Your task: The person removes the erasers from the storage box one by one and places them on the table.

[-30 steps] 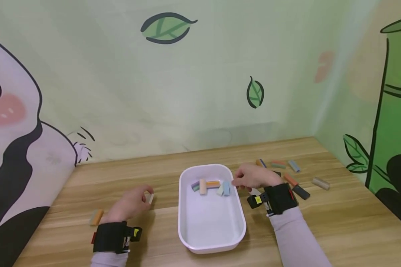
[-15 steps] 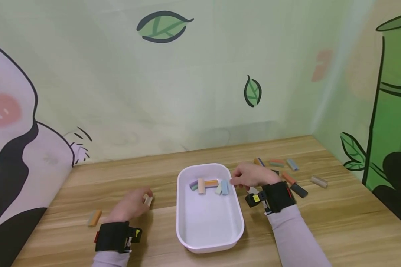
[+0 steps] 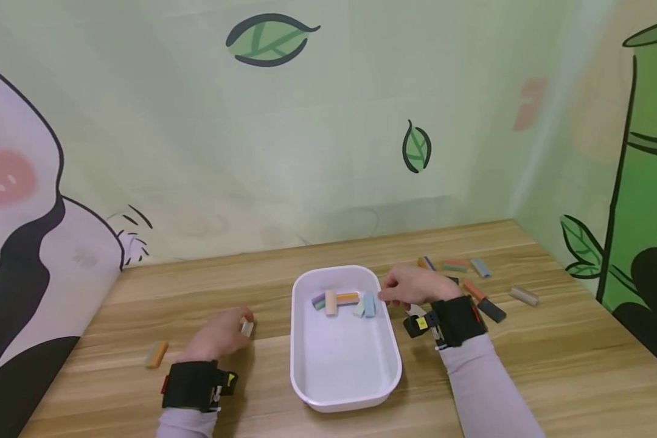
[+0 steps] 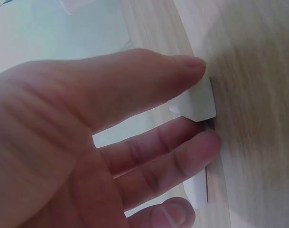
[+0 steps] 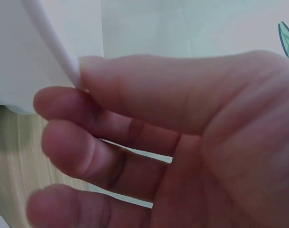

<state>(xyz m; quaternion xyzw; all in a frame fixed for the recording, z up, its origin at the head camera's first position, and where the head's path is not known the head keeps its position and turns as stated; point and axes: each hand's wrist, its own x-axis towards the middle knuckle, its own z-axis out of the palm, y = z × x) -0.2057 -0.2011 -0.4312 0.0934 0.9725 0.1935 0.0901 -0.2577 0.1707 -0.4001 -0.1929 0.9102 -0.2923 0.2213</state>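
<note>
In the head view my left hand is low over the table at the left. Its thumb and fingers pinch a small pale block with bevelled edges, which sits close to the wood; part of it is behind the fingers. My right hand is at the far right corner of a white tray. Thumb and index finger grip the tray's rim, with the other fingers loosely curled below. Inside the tray, toward its far end, lie several coloured blocks, among them a beige one and a light blue one.
An orange and grey block lies left of my left wrist. Beyond my right hand are several more blocks, including a blue-grey one, a black one and a brown one. A printed cloth hangs behind the table.
My left fingers have closed in on the pale block, which has shifted slightly. The right hand keeps its grip on the tray's rim, and the tray stays in place.
</note>
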